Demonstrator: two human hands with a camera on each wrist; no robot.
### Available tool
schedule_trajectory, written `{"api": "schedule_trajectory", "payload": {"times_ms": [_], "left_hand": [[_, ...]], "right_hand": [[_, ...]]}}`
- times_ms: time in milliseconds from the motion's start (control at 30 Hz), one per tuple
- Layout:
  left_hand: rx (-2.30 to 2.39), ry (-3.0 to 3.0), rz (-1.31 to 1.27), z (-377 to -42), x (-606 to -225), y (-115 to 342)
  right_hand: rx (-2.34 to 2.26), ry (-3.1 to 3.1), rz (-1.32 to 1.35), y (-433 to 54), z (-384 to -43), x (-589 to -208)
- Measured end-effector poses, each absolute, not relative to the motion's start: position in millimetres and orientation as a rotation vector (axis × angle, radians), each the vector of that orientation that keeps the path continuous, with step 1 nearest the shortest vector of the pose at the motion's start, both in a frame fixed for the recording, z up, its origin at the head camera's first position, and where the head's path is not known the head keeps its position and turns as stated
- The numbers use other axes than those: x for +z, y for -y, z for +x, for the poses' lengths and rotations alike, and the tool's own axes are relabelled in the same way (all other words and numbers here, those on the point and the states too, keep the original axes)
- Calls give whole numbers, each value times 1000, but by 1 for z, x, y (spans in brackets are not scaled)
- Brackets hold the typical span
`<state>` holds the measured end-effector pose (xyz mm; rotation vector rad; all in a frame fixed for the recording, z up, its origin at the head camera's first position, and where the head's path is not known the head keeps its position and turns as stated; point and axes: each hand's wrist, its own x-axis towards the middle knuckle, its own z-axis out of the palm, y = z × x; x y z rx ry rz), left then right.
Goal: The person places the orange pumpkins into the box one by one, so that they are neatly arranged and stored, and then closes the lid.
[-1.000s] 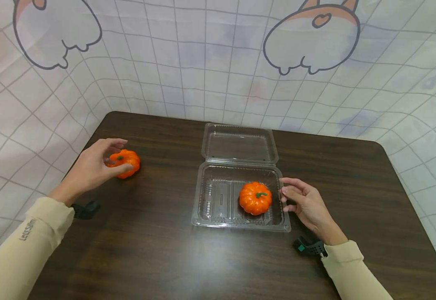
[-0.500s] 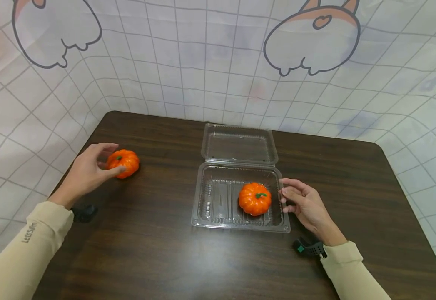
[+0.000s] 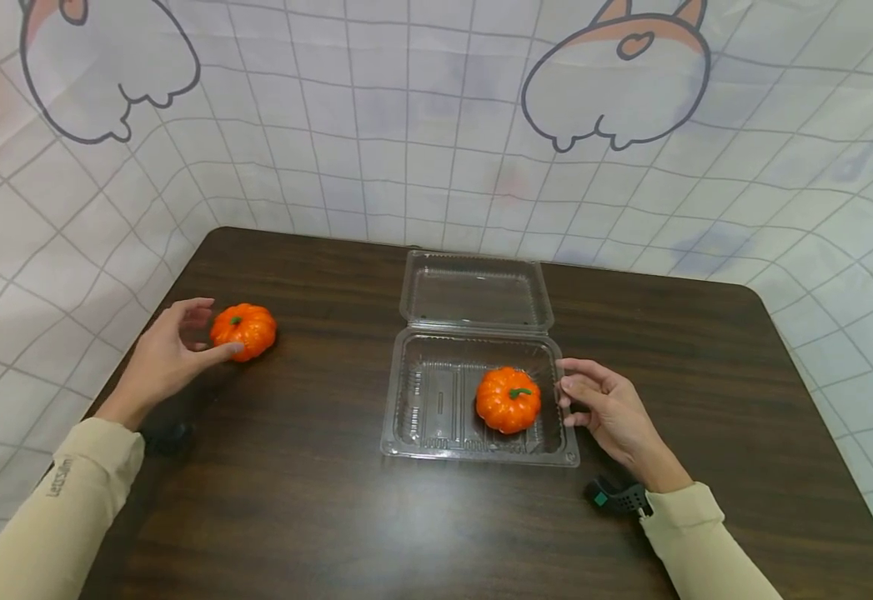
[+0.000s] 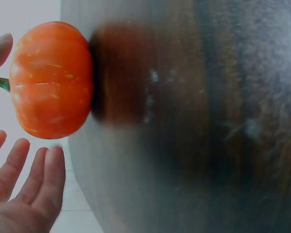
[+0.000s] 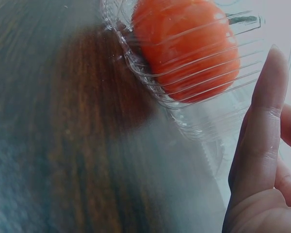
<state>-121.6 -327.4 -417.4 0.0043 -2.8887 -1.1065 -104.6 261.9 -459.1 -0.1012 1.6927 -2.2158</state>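
An orange toy pumpkin (image 3: 250, 329) with a green stem sits on the table's left side. Around its near left side my left hand (image 3: 157, 358) is spread, with the thumb overlapping it in the head view; in the left wrist view a gap shows between the fingers (image 4: 51, 174) and the pumpkin. A clear plastic clamshell container (image 3: 436, 400) lies with its lid folded back. Inside its right half rests a second orange pumpkin (image 3: 506, 402). My right hand (image 3: 612, 408) pinches the container's right rim between thumb and fingers; part of that grip is hidden.
All this stands on a dark wooden table (image 3: 331, 517) with rounded far corners. The container's lid (image 3: 477, 292) lies towards the back edge. A white curtain (image 3: 376, 125) with a grid pattern hangs behind and at both sides.
My left hand has drawn back slightly to the left and lower from over the left pumpkin. The right hand and both pumpkins have stayed in place; the head view has shifted a little.
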Motion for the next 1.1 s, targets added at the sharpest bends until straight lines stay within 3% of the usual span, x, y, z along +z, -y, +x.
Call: {"api": "schedule_trajectory", "payload": {"times_ms": [1100], "left_hand": [[-1100, 2914, 110, -119, -439, 328]], "right_hand": [[-2198, -1728, -85, -261, -105, -460]]}}
